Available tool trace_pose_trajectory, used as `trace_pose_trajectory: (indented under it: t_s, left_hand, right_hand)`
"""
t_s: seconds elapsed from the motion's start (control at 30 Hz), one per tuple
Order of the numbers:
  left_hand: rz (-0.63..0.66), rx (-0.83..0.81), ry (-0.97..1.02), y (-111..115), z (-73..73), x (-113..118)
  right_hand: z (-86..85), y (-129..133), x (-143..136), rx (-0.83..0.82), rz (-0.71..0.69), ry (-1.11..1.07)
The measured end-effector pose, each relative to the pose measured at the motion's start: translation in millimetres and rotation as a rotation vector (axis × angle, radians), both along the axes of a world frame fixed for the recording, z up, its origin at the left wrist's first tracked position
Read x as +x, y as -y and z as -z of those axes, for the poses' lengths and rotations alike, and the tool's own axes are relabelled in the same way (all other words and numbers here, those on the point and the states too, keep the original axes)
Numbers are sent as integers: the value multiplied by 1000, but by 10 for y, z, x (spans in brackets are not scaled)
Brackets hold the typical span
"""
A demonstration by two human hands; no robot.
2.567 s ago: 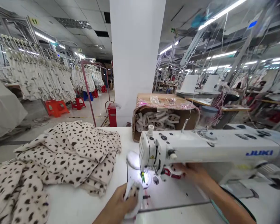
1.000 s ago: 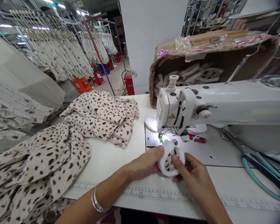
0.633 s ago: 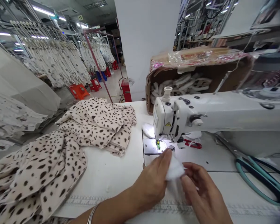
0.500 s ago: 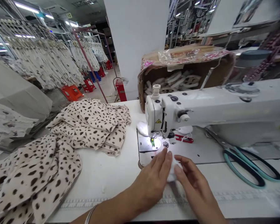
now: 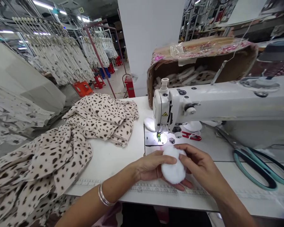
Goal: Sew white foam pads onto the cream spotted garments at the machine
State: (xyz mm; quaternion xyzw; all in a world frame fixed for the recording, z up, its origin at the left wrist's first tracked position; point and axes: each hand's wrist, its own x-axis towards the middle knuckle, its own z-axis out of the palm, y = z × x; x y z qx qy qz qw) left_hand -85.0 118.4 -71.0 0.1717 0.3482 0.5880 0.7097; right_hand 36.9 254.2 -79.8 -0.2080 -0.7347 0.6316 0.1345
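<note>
Both hands hold a soft, rounded white pad in front of the sewing machine. My left hand cups it from below, thumb across its upper face and fingertips showing beneath its lower edge. My right hand grips the pad's right side between thumb and fingers. Just beyond the hands is the lit needle plate, with a green piece at the presser foot. A flat white pad lies left of the machine head. Red thread snips lie behind the needle area.
Spotted fabric is heaped on the left of the table. Large teal-handled scissors rest at right. A cardboard box with white pads stands behind the machine. A ruler strip runs along the front edge. Garments hang on racks beyond.
My left hand has turned from lying over the white pad to cupping it underneath, so the pad now shows broadly. The view has shifted, and things appear slightly moved.
</note>
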Motion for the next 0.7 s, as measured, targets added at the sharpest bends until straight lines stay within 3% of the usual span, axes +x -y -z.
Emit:
trace_pose_trajectory:
  t_s: [0.13,0.23,0.5,0.7]
  left_hand:
    - [-185,-83,-58,26,36,37]
    - [-252,-135,-72,47,1,30]
    - [-312,-151,-40,59,-6,55]
    - [-272,-125,-58,76,42,14]
  right_hand:
    - [67,54,-59,116,18,26]
    - [108,92,-41,121,19,21]
    - [160,126,-29,165,31,21]
    - [172,133,-32,154,57,38]
